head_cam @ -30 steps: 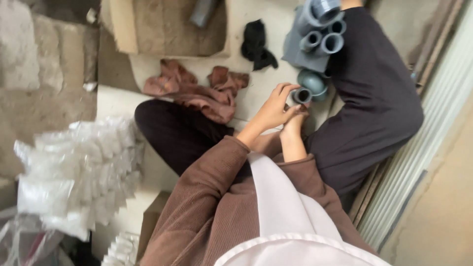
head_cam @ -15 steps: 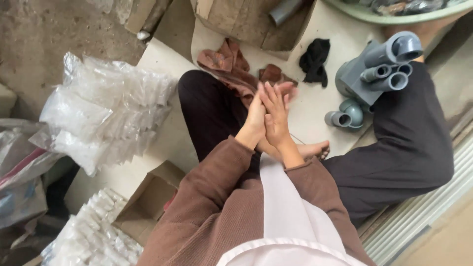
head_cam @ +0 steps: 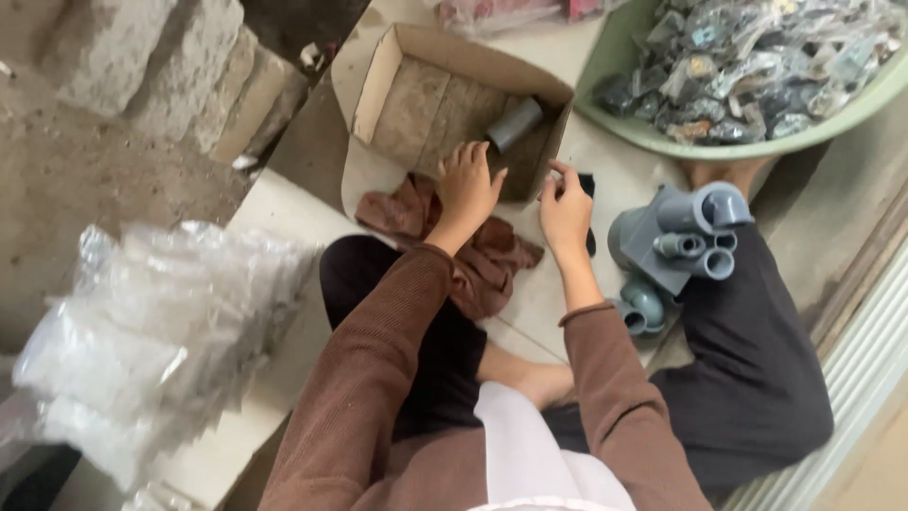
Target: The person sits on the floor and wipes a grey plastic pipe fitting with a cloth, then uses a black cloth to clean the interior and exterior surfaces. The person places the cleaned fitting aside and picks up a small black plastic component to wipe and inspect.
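Note:
My left hand reaches forward with fingers spread and nothing in it. It hovers at the near edge of an open cardboard box, just above a crumpled brown cloth. A short grey pipe piece lies inside the box. My right hand is beside the box's right corner with its fingers curled, lying over a black cloth that it mostly hides. I cannot tell whether it grips the cloth.
A cluster of grey pipe fittings rests by my right leg, with a grey elbow fitting below it. A green basin of bagged small parts stands at the top right. Clear plastic bags pile up on the left, with concrete blocks behind them.
My hands were pressed together over my lap. They have since parted and moved forward to the cardboard box and the cloths, and the view has tilted towards the box and basin.

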